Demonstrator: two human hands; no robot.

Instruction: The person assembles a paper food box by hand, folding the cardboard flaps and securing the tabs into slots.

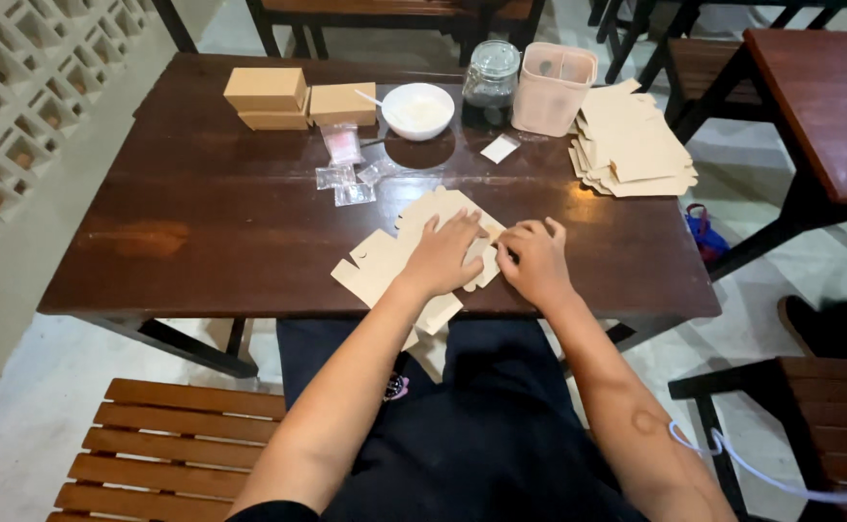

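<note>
A flat, unfolded kraft cardboard box blank (385,259) lies at the near edge of the dark wooden table (201,222), partly hanging over it. My left hand (443,253) presses flat on the blank, fingers spread. My right hand (534,259) rests beside it on the blank's right edge, fingers curled on a flap. Neither hand lifts anything off the table.
At the far side stand three folded kraft boxes (293,99), a white bowl with a spoon (417,108), a glass jar (490,75), a pink container (553,89) and a stack of flat blanks (631,150). Small clear bags (346,179) lie mid-table. Wooden benches surround the table.
</note>
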